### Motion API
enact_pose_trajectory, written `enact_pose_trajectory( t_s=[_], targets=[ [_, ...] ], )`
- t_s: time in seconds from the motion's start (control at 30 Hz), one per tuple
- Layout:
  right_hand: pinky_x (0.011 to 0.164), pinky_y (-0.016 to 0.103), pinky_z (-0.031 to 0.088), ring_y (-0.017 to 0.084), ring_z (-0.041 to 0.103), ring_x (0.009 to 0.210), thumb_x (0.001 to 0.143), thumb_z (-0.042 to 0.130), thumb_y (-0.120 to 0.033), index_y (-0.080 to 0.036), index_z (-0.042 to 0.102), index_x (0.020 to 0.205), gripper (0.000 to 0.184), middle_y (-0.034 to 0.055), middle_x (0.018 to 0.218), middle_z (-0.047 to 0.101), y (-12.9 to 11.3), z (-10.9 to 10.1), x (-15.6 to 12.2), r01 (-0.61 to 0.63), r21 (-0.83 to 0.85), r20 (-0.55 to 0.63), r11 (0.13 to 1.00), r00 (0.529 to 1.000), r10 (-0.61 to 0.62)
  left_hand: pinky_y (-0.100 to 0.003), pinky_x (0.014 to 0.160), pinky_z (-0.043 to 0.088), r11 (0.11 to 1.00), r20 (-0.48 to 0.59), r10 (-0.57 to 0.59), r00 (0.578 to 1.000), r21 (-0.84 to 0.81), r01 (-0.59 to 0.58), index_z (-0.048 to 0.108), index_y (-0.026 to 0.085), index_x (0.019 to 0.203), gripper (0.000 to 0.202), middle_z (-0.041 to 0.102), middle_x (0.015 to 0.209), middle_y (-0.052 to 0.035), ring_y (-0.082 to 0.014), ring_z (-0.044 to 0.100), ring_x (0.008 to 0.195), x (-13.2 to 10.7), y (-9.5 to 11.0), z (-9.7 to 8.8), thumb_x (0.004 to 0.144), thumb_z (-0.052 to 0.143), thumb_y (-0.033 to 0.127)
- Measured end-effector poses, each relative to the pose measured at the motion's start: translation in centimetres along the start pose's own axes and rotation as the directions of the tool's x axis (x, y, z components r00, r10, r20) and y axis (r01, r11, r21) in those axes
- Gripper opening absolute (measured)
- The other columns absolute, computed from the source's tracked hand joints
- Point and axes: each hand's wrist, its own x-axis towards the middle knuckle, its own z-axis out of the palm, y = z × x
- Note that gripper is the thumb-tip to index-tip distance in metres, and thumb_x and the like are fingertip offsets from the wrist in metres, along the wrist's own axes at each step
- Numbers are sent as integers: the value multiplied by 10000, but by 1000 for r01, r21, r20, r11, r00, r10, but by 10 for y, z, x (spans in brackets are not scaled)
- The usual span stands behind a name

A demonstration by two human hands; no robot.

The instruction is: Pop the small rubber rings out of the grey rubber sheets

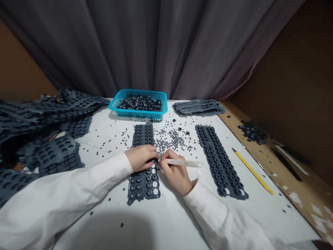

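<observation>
A dark grey moulded rubber sheet (142, 185) with rows of ring-shaped parts lies in front of me, some round holes along its right side showing white. My left hand (142, 158) rests across its middle, fingers curled and gripping near the right edge. In my right hand (175, 172), a slim stick-like tool wrapped in white (186, 163) is pinched like a pen. Its tip is by my left fingertips at the sheet's edge, and the exact contact is hidden.
A blue basket (137, 114) of small black parts stands at the back. Another rubber sheet (221, 161) and a yellow pencil-like tool (252, 171) lie right. Stacked sheets (199, 107) sit behind, and a heap of punched sheets (57, 152) at left. Small discs (174, 139) are scattered about.
</observation>
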Motion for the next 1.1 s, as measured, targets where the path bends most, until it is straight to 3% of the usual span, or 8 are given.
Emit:
enact_pose_trajectory(
  t_s=[0.13, 0.3, 0.4, 0.53, 0.63, 0.73, 0.9, 1.1],
  targets=[
    [541, 239, 356, 130, 505, 550, 759, 437, -146, -203, 455, 635, 137, -22, 576, 532, 0, 0, -1, -9, -19, 2, 1000, 1000, 9, -251, 731, 419, 996, -7, 58, 998, 67, -57, 573, 156, 840, 91, 557, 836, -53, -170, 528, 810, 1, -1, 4, 795, 494, 155],
    [535, 236, 356, 133, 496, 536, 766, 435, -151, -205, 442, 634, 143, -21, 558, 518, 2, 1, -1, -10, -26, 2, 1000, 1000, 10, -262, 707, 423, 993, -5, -16, 1000, 115, 17, 563, 139, 750, 166, 566, 792, -65, -174, 535, 792, 1, 0, 9, 848, 430, 127],
    [536, 230, 357, 132, 507, 551, 768, 439, -155, -203, 438, 644, 133, -20, 572, 528, 3, 2, -2, -20, -9, 5, 1000, 1000, 20, -245, 717, 429, 994, -112, -38, 993, -109, 25, 579, 141, 794, 129, 590, 799, -56, -154, 548, 789, -5, -6, 13, 841, 460, 152],
    [547, 230, 355, 133, 511, 563, 771, 437, -151, -201, 446, 656, 126, -20, 589, 539, 5, 3, -3, -25, -14, 10, 1000, 1000, 25, -248, 722, 435, 881, -276, -288, 917, -453, 140, 609, 156, 788, 86, 625, 800, -33, -142, 568, 774, -14, -15, 16, 792, 543, 210],
    [547, 230, 353, 131, 502, 559, 770, 443, -147, -199, 451, 656, 125, -24, 585, 533, 5, 3, -4, -32, 0, 13, 999, 999, 32, -241, 612, 440, 645, -279, -576, 769, -732, 217, 609, 146, 817, 161, 614, 724, -14, -125, 547, 649, -17, -22, 11, 752, 587, 292],
    [562, 232, 364, 130, 512, 573, 779, 441, -153, -198, 457, 663, 125, -25, 597, 539, 5, 1, -5, -46, 55, 14, 997, 999, 46, -187, 478, 392, 254, -89, -727, 680, -956, 147, 594, 125, 847, 230, 576, 656, 9, -67, 465, 501, -17, -27, 3, 714, 636, 308],
    [601, 240, 385, 138, 535, 629, 782, 440, -157, -194, 475, 695, 100, -16, 643, 570, 5, -4, 4, -58, 186, -49, 981, 996, 68, -122, 435, 390, -291, 238, -688, 686, -956, 40, 592, 91, 804, 67, 577, 662, -22, -42, 484, 503, -18, -22, -3, 767, 589, 146],
    [619, 254, 382, 146, 527, 646, 772, 451, -166, -201, 474, 690, 92, -23, 643, 539, 10, -2, 25, -83, 252, -3, 964, 996, 86, -108, 364, 371, -493, 325, -564, 759, -870, 6, 584, 52, 771, 126, 552, 633, -46, -42, 458, 448, -19, -16, -1, 832, 505, 129]
  ],
)
